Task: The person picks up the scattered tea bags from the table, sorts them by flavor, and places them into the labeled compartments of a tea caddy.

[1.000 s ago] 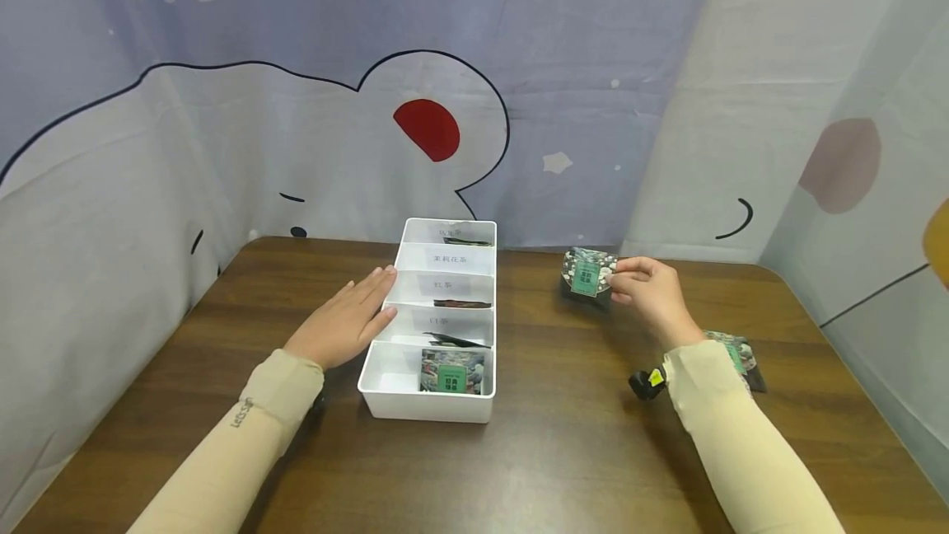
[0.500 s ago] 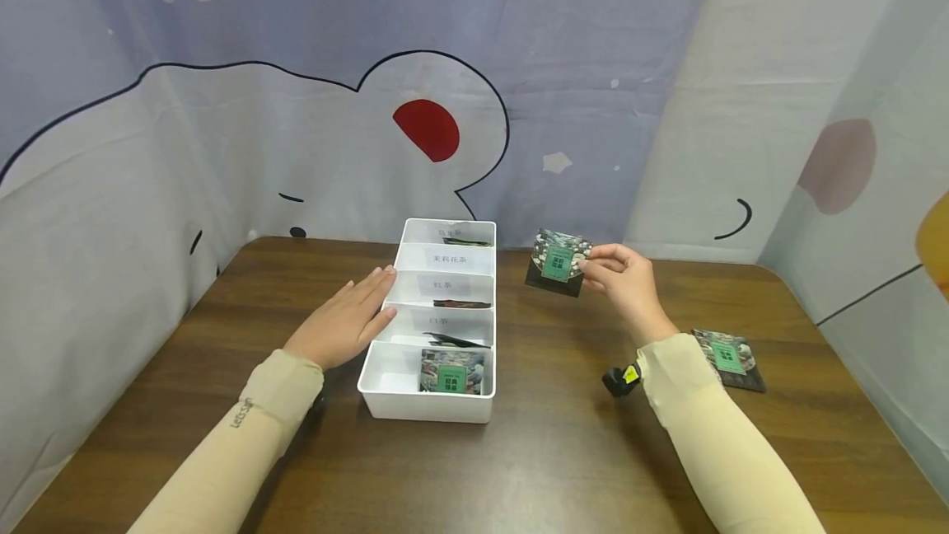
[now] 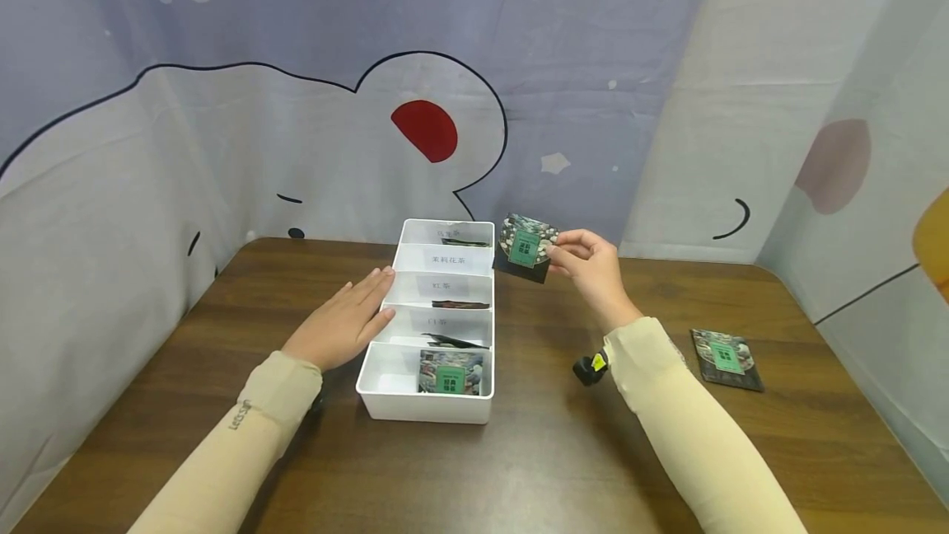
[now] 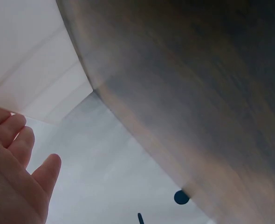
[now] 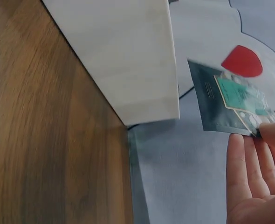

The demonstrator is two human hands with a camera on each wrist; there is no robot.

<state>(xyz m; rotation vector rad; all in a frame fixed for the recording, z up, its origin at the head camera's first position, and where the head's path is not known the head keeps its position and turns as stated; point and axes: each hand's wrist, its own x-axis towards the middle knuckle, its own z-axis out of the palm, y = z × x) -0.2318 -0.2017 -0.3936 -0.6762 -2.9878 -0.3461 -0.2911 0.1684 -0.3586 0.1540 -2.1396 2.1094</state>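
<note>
A dark tea sachet point(image 3: 525, 248) with a green label and floral print hangs in the air at the box's back right. My right hand point(image 3: 593, 274) pinches its right edge between thumb and fingers; the right wrist view shows this sachet point(image 5: 230, 100) lifted beside the white wall. The long white divided box point(image 3: 426, 408) has labelled compartments. My left hand point(image 3: 341, 320) lies with straight fingers against the box's left side. In the front compartment a tea sachet point(image 3: 451, 372) leans, face showing. Thin edges of sachets show in the back, middle and second-from-front compartments.
Another tea sachet point(image 3: 726, 359) lies flat on the right of the brown wooden table point(image 3: 534, 443). A printed curtain point(image 3: 578, 105) hangs behind the table and along its sides. A black wrist camera point(image 3: 591, 368) sticks out under the right sleeve.
My right hand has carried the pinched sachet leftward and up from above the table to the box's right edge. The left hand stays in place.
</note>
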